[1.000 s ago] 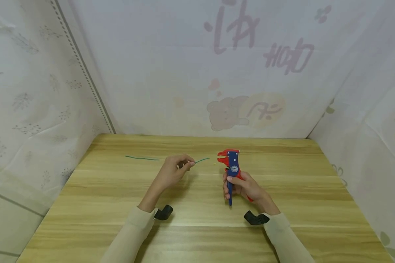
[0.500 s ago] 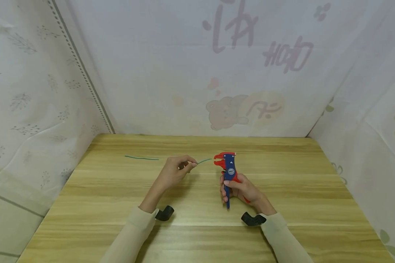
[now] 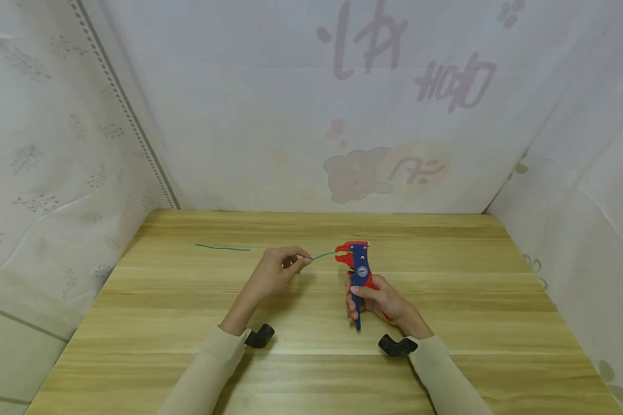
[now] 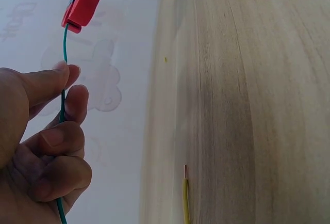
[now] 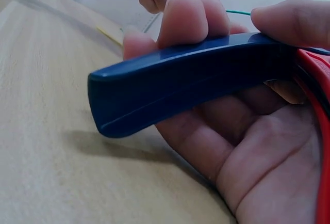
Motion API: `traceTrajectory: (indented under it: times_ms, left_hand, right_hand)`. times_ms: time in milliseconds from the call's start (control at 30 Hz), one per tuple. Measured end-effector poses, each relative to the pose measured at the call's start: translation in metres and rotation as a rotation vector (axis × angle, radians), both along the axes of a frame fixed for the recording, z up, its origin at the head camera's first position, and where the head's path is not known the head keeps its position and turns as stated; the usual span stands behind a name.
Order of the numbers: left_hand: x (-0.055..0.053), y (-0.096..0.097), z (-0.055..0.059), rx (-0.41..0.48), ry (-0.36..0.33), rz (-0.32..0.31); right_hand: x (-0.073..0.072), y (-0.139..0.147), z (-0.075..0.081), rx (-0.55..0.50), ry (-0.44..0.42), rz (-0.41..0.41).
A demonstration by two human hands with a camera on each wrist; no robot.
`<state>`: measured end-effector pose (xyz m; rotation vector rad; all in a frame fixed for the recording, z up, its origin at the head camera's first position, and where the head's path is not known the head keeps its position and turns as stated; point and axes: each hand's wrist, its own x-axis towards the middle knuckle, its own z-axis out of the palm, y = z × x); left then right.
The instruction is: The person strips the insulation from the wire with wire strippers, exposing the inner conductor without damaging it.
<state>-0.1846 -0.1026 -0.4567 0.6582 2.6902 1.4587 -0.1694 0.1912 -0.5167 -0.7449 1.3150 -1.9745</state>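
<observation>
The wire stripper [image 3: 359, 281] has just come across to the green wire [image 3: 323, 255]: a narrow gap stood between them half a second ago, and now the wire's tip reaches the red jaws. That appears to line wire and tool up with each other, though how deep the tip sits is too small to tell. The jaws stand apart. The left hand [image 3: 279, 270], almost where it was, pinches the wire between thumb and forefinger, with the length behind running through its fingers. The right hand [image 3: 376, 300] wraps round the stripper's handles, holding it upright over the table [image 3: 311, 380], right of the middle and closer to the far edge. A green length lies towards the table's far left corner, probably the same wire's tail.

In the left wrist view, a yellow wire [image 4: 186, 198] with a bare copper end and a yellow scrap [image 4: 165, 59] lie on the wood-grain top. Pale printed cloth [image 3: 249, 115] rises behind the far edge, showing a faint bear [image 3: 355, 176]; leaf-patterned hangings [image 3: 47, 144] flank both sides.
</observation>
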Motion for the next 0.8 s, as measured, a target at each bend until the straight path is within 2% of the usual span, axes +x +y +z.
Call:
traceTrajectory:
  times_ms: [433,800]
  left_hand:
    - [-0.0005,-0.0014,-0.0034,-0.006,0.001,-0.022]
    - [-0.0012,-0.0013,-0.0029,-0.015,0.009,-0.011]
  right_hand:
    - [0.0018,-0.0017,0.0012,0.007,0.020,-0.019]
    - [0.0016,-0.0023,0.0021,0.009,0.037,-0.022]
